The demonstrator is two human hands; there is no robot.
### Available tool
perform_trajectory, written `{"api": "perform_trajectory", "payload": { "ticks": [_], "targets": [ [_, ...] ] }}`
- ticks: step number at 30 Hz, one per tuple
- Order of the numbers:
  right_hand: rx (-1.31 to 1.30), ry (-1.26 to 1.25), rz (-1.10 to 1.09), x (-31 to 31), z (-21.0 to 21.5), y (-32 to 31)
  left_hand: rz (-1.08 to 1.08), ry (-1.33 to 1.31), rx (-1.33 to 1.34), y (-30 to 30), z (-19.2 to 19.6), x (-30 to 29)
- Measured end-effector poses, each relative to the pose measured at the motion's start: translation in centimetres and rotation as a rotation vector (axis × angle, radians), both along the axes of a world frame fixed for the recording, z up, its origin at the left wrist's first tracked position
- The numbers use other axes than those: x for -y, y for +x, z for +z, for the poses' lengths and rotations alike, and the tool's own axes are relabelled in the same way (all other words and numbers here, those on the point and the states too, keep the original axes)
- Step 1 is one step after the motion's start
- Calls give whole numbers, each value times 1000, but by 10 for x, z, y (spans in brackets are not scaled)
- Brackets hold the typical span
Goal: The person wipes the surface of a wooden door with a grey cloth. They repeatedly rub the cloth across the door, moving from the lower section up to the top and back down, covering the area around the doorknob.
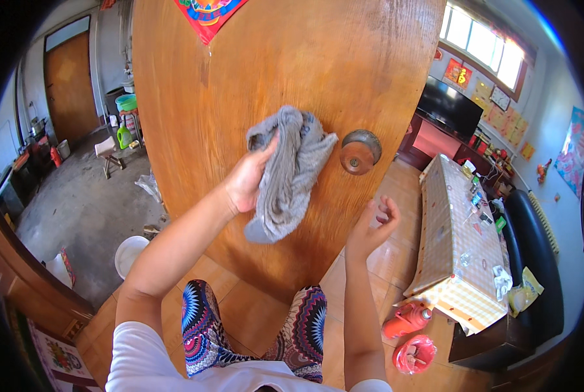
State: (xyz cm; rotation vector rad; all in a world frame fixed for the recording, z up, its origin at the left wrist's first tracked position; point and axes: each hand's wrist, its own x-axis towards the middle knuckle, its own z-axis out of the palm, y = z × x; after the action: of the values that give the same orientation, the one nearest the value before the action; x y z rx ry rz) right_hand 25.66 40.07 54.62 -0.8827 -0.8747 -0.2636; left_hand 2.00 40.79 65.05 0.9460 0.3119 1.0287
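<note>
A bunched grey cloth point(289, 176) is pressed or held against the face of a wooden door point(227, 85). My left hand point(253, 176) grips its left side, with the thumb over the folds and the other fingers hidden by the cloth. Just right of the cloth sits a round, dark-rimmed door knob point(360, 153). My right hand point(375, 225) is below the knob and holds nothing; its fingers are loosely curled and apart. A red pointed paper decoration point(207, 19) is stuck high on the door.
To the right stands a long table point(449, 228) under a checked cloth, with a black sofa point(540, 261) beyond it. A red flask point(406, 320) and a red-lined bin point(415, 355) are on the tiled floor. A white bucket point(130, 255) and small stool point(108, 157) stand at left.
</note>
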Motion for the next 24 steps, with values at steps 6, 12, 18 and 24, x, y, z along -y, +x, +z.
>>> {"api": "perform_trajectory", "payload": {
  "ticks": [6,12,18,24],
  "targets": [
    [566,-118,214,62,32,-30,-27,-62,-67,19,-35,23],
    [564,-301,194,80,53,-45,-149,-30,-176,30,-49,32],
    [511,-356,564,68,42,-18,-255,-34,-413,41,-69,33],
    [-342,-272,1226,78,77,42,-386,-10,-383,44,-77,29]
  ]
}}
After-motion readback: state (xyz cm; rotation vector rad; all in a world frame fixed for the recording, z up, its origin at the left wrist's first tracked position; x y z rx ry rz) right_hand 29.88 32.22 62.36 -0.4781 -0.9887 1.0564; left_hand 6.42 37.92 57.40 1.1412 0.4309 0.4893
